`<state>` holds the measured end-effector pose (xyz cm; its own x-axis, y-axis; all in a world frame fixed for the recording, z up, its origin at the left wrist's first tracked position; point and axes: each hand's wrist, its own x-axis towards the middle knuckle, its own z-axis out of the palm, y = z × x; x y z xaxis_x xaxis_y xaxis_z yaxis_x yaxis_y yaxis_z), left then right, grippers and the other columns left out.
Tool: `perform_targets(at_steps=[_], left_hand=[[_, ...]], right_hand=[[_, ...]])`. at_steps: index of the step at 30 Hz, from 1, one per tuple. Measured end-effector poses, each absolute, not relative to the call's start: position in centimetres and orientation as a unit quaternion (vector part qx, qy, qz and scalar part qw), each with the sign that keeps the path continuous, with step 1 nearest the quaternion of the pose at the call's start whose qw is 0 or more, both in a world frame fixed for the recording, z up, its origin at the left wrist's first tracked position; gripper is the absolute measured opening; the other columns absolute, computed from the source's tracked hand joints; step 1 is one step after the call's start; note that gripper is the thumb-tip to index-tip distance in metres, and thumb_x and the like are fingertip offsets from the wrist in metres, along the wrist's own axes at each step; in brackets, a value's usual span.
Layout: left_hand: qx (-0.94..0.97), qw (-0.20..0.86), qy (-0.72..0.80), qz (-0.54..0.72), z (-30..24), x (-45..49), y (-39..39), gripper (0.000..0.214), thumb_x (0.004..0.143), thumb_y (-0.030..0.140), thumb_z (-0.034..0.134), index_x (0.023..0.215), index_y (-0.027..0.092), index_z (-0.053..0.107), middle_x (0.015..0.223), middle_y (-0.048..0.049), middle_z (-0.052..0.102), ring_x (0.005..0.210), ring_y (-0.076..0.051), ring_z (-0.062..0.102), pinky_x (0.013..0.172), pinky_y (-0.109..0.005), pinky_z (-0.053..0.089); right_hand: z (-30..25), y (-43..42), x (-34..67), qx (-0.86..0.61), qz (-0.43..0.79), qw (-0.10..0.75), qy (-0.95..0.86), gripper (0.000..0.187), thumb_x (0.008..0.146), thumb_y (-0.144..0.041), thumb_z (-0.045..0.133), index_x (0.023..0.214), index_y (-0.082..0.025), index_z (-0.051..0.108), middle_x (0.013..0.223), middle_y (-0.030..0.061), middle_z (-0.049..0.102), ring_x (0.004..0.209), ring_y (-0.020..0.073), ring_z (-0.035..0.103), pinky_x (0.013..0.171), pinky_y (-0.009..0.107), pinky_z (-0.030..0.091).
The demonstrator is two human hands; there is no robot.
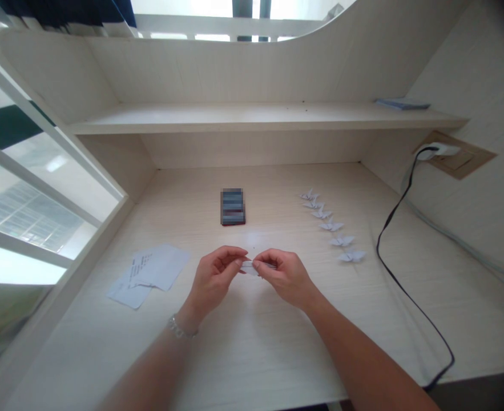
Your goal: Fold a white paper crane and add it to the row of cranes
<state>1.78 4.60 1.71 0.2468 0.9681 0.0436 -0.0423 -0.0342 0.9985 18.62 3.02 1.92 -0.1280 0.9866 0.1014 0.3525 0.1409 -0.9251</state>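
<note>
A person's left hand (pixel 213 279) and right hand (pixel 286 278) pinch a small folded white paper (pixel 247 267) between their fingertips, just above the tabletop (pixel 252 348). Six finished paper cranes (pixel 326 224) stand in a row to the right; printed paper sheets (pixel 149 275) lie flat to the left.

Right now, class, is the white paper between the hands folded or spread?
Folded: the white paper sits creased between left hand, right hand.

Six origami cranes (pixel 331 226) and two hands (pixel 214 278)

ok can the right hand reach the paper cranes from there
Probably yes: nothing lies between the right hand and the paper cranes, though it is pinching folded paper.
</note>
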Motion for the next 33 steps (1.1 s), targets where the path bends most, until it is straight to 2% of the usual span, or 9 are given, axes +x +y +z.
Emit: perform_targets(at_steps=[5,8,13,19,33], left_hand=[[0.575,0.499,0.449,0.469,1.41,2.15,4.45,0.017,0.069,0.023,0.069,0.082,0.014,0.064,0.077,-0.0048,0.068,0.072,-0.015,0.064,0.066,-0.024,0.052],[0.575,0.472,0.453,0.490,1.39,2.22,4.35,0.015,0.069,0.022,0.069,0.080,0.015,0.062,0.076,-0.0039,0.067,0.071,-0.014,0.063,0.066,-0.024,0.052],[0.588,0.467,0.447,0.487,1.72,2.10,4.22,0.024,0.071,0.023,0.068,0.093,0.016,0.062,0.082,-0.0050,0.068,0.075,-0.015,0.064,0.067,-0.024,0.052],[0.634,0.458,0.455,0.426,1.77,2.09,4.21,0.015,0.074,0.029,0.065,0.081,0.016,0.068,0.078,-0.0059,0.070,0.072,-0.017,0.064,0.062,-0.024,0.051],[0.660,0.413,0.453,0.434,2.00,2.06,4.08,0.010,0.076,0.024,0.062,0.081,0.017,0.067,0.078,-0.0052,0.068,0.073,-0.016,0.063,0.065,-0.024,0.050]], right_hand=[[1.99,3.10,18.55,-0.505,0.397,0.411,-0.647,0.015,0.080,-0.027,0.055,0.078,-0.018,0.067,0.072,0.0020,0.067,0.066,0.0136,0.059,0.059,0.022,0.044],[1.88,3.13,18.61,-0.503,0.401,0.420,-0.640,0.018,0.079,-0.032,0.057,0.081,-0.017,0.067,0.075,0.0033,0.067,0.067,0.0142,0.059,0.060,0.023,0.045],[1.82,3.10,18.86,-0.500,0.384,0.424,-0.650,0.018,0.080,-0.033,0.056,0.079,-0.017,0.066,0.072,0.0031,0.065,0.065,0.0137,0.057,0.058,0.023,0.045],[2.04,3.12,18.82,-0.481,0.358,0.438,-0.669,0.015,0.080,-0.029,0.057,0.081,-0.018,0.067,0.073,0.0037,0.065,0.067,0.0141,0.058,0.059,0.024,0.046],[2.35,2.87,18.68,-0.473,0.339,0.457,-0.672,0.014,0.081,-0.029,0.057,0.081,-0.019,0.068,0.075,0.0046,0.066,0.069,0.0153,0.060,0.060,0.025,0.046]])
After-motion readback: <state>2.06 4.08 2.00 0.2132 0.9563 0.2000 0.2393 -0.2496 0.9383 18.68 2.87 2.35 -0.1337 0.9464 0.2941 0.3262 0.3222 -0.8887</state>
